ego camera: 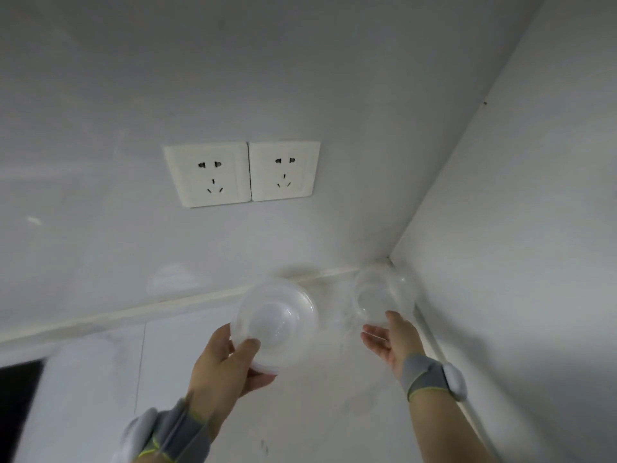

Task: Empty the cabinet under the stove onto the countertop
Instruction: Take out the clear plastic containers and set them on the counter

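Observation:
My left hand (227, 365) grips a clear plastic bowl with a lid (277, 320) by its near rim, thumb on top, holding it just above the white countertop (334, 402). A second clear plastic bowl (380, 295) stands on the countertop in the back right corner. My right hand (389, 339) is open beside it, fingers straight, with the thumb close to the bowl's near edge; whether it touches is unclear. The cabinet under the stove is out of view.
Two white wall sockets (243, 173) sit on the back wall above the counter. A side wall (517, 262) closes the counter on the right. The dark edge of the stove (16, 402) shows at the lower left.

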